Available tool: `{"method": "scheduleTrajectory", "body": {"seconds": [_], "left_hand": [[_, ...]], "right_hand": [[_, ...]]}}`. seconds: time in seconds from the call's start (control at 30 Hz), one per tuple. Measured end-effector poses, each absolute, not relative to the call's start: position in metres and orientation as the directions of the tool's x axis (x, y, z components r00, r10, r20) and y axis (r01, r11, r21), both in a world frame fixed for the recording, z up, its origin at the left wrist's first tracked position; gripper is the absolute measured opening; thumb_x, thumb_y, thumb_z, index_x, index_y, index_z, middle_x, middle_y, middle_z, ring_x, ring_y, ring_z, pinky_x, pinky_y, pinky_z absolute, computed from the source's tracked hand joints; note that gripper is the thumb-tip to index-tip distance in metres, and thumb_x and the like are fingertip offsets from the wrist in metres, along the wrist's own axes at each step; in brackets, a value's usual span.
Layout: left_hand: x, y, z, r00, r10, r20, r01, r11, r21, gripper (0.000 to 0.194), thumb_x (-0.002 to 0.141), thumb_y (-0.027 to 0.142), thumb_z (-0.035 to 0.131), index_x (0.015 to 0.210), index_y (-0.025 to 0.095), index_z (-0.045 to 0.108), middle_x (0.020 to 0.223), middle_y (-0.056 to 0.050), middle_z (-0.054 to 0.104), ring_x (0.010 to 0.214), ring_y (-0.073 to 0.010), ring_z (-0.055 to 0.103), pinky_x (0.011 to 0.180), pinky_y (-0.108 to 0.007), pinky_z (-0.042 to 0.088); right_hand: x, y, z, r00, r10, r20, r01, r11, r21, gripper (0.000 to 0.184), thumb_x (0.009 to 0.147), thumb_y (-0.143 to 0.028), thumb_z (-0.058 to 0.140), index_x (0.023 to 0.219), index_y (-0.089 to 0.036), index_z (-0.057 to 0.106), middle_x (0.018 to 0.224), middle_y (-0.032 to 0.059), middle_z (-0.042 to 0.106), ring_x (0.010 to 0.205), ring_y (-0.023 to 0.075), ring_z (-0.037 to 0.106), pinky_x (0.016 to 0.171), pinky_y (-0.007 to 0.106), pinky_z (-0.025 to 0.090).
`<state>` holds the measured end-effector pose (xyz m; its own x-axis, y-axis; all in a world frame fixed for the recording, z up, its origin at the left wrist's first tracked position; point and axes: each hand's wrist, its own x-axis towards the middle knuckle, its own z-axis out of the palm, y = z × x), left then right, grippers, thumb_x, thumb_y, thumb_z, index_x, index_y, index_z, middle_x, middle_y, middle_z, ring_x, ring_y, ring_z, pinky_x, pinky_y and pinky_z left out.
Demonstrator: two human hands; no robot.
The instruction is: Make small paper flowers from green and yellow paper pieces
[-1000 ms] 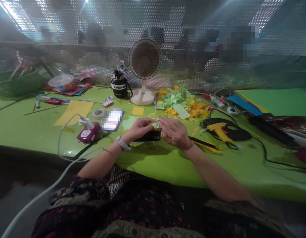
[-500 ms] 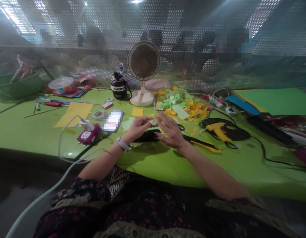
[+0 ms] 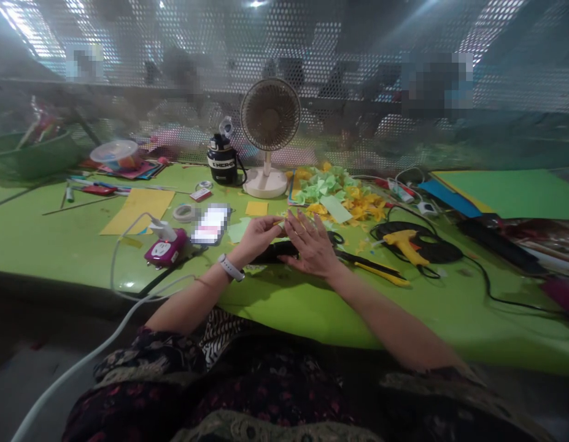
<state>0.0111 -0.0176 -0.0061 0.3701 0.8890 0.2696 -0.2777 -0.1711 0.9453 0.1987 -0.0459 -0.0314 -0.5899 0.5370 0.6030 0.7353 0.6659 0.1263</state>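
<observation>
My left hand point(image 3: 259, 238) pinches a small scrap of pale paper point(image 3: 280, 225) between thumb and fingertips. My right hand point(image 3: 310, 244) hovers just to its right, fingers spread, holding nothing. Below both hands lies a black rounded object point(image 3: 275, 250) on the green tabletop point(image 3: 284, 307), partly hidden by my right palm. A long black-and-yellow tool point(image 3: 371, 270) lies just right of my right hand.
A yellow glue gun point(image 3: 404, 245) rests on black cable. Green and yellow paper scraps point(image 3: 339, 196) heap behind my hands, near a desk fan point(image 3: 269, 116). To the left are a blurred phone point(image 3: 210, 224), a magenta socket point(image 3: 164, 248) and a yellow sheet point(image 3: 137, 212).
My right hand has come away from the paper scrap, and its fingers have spread apart. My left hand keeps its pinch and has shifted slightly left.
</observation>
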Motion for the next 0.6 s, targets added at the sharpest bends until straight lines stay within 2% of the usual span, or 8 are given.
{"method": "scheduleTrajectory", "body": {"seconds": [0.07,0.13,0.23,0.3,0.37,0.53,0.6], "left_hand": [[0.011,-0.017,-0.006,0.386,0.879,0.282,-0.288,-0.175,0.941,0.036,0.073,0.04,0.08,0.095,0.011,0.074,0.088,-0.008,0.077,0.083,-0.0187,0.074,0.093,-0.038,0.057],[0.01,-0.016,-0.006,0.402,0.868,0.292,-0.292,-0.181,0.939,0.035,0.074,0.039,0.08,0.095,0.012,0.074,0.089,-0.008,0.077,0.085,-0.0187,0.074,0.092,-0.036,0.058],[0.009,-0.014,-0.007,0.429,0.856,0.287,-0.275,-0.179,0.945,0.032,0.075,0.035,0.079,0.097,0.012,0.073,0.092,-0.008,0.077,0.085,-0.0174,0.074,0.091,-0.034,0.058],[0.008,-0.013,-0.009,0.451,0.844,0.288,-0.245,-0.193,0.95,0.029,0.077,0.033,0.077,0.098,0.012,0.072,0.094,-0.007,0.077,0.084,-0.016,0.073,0.089,-0.033,0.058],[0.008,-0.013,-0.011,0.474,0.825,0.308,-0.202,-0.238,0.95,0.027,0.081,0.031,0.073,0.099,0.012,0.072,0.093,-0.007,0.077,0.084,-0.0154,0.073,0.087,-0.031,0.058],[0.006,-0.012,-0.017,0.411,0.788,0.459,-0.044,-0.486,0.873,0.038,0.087,0.025,0.064,0.124,0.016,0.066,0.096,-0.008,0.077,0.083,-0.0147,0.073,0.082,-0.029,0.058],[0.005,-0.011,-0.019,0.346,0.738,0.58,0.046,-0.631,0.775,0.033,0.087,0.022,0.064,0.119,0.019,0.07,0.103,-0.009,0.077,0.09,-0.0166,0.073,0.087,-0.032,0.057]], "right_hand": [[0.2,-0.047,-0.028,-0.548,0.547,0.632,0.73,0.682,0.043,0.074,0.095,-0.055,0.047,0.158,-0.021,0.027,0.158,0.0134,0.041,0.15,0.0322,0.03,0.122,0.061,0.015],[0.203,-0.047,-0.023,-0.425,0.558,0.712,0.724,0.682,-0.103,0.064,0.097,-0.05,0.044,0.154,-0.021,0.037,0.153,0.0137,0.048,0.145,0.0322,0.037,0.12,0.06,0.022],[0.207,-0.047,-0.016,-0.127,0.645,0.753,0.635,0.637,-0.438,0.043,0.098,-0.043,0.044,0.132,-0.021,0.06,0.13,0.014,0.065,0.123,0.0297,0.059,0.106,0.052,0.045],[0.208,-0.047,-0.015,-0.02,0.746,0.666,0.506,0.582,-0.636,0.032,0.096,-0.042,0.051,0.114,-0.021,0.067,0.109,0.0101,0.072,0.1,0.0247,0.068,0.09,0.043,0.054],[0.207,-0.047,-0.015,0.005,0.822,0.569,0.392,0.522,-0.758,0.025,0.091,-0.043,0.059,0.1,-0.021,0.069,0.092,0.0055,0.073,0.082,0.0201,0.068,0.078,0.036,0.056],[0.2,-0.05,-0.013,0.03,0.932,0.362,0.17,0.352,-0.92,0.028,0.078,-0.047,0.073,0.08,-0.021,0.066,0.068,0.0,0.067,0.061,0.0155,0.064,0.061,0.03,0.054],[0.196,-0.052,-0.009,0.029,0.958,0.284,0.085,0.281,-0.956,0.031,0.074,-0.049,0.076,0.078,-0.021,0.065,0.067,-0.0003,0.067,0.059,0.0158,0.065,0.059,0.029,0.054]]}}
